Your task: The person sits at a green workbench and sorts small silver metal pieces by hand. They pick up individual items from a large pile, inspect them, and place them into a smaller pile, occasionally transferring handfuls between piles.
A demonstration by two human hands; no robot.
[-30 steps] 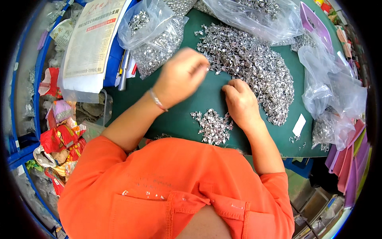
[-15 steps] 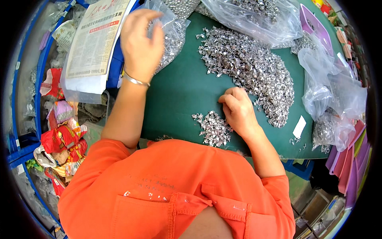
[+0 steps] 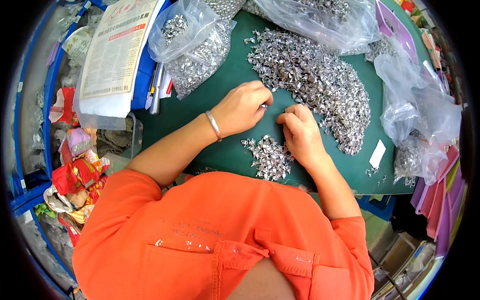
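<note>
My left hand [image 3: 243, 109], with a bangle at its wrist, is pinched over the green tabletop. A small shiny metal piece [image 3: 264, 106] shows at its fingertips. Just to the right, my right hand [image 3: 303, 134] has its thumb and forefinger pressed together; whatever they hold is hidden. The two hands are close but apart. Below them, beside the right wrist, lies a small heap of silvery metal pieces [image 3: 270, 158]. A far larger pile of similar pieces [image 3: 320, 80] spreads beyond the right hand.
An opened plastic bag of metal pieces [image 3: 197, 62] stands at the far left. Beside it, a newspaper [image 3: 116, 50] leans over a blue bin [image 3: 144, 75]. Another clear bag [image 3: 345, 30] lies behind the big pile. At the right are a white slip [image 3: 377, 154] and more bags [image 3: 415, 160].
My left hand has come down from over the plastic bag at the far left to beside my right hand, a small metal piece at its fingertips. The right hand has barely moved.
</note>
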